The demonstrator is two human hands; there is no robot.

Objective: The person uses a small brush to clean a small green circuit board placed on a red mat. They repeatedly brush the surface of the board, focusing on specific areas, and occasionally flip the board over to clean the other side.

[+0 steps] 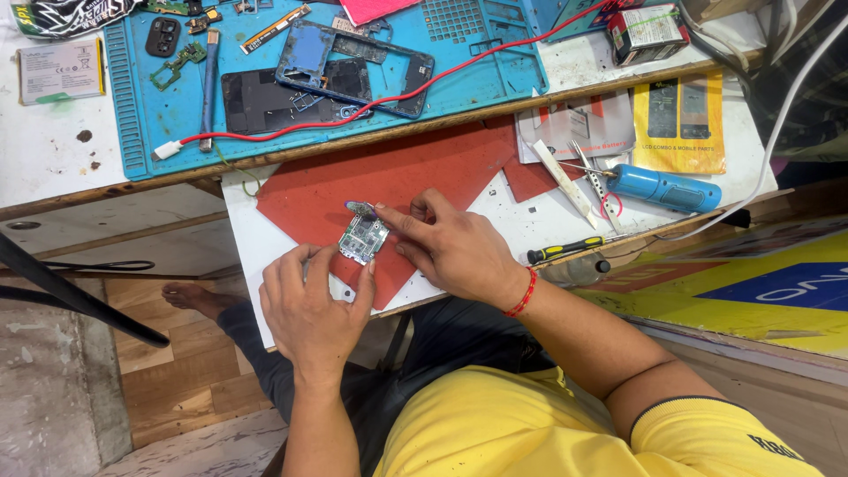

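Left hand (309, 305) curled at the near edge of a small circuit board (363, 238), fingertips pinching it; right hand (450, 247) half closed, index finger stretched onto the board's far corner; board lay on a red sheet (397, 172) over a white panel (243, 230). Farther off, blue work mat (495, 71) carried a phone frame (353, 66), dark phone panel (265, 102) and red cable (371, 102). To the right, blue screwdriver handle (664, 188), tweezers (594, 181); small box (647, 34) at far right, contents unclear.
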